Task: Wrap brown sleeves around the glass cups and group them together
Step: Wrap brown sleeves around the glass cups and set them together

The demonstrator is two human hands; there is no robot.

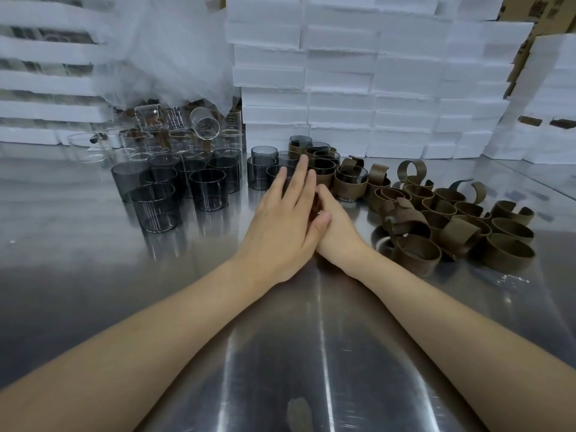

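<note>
Lying at mid-desk (311, 353), head view: left hand (280, 226), fingers (300, 176) straight, over right hand (339, 232), fingers hidden, grip impossible to tell. Bare glass cups (207, 188) left; sleeved cups (346, 185) beyond fingertips; loose brown sleeves (458, 232) right; foam boxes (374, 73) behind.

left hand (280, 219) bare; right hand (338, 227) bare; forearms (140, 332) bare to frame edge

Dim, cool indoor light from overhead, streaked white glare along the steel desk (324, 353), soft shadows under the forearms (156, 322), wide-angle bending at the edges, slight blur on the foam boxes (343, 73) at the back.
</note>
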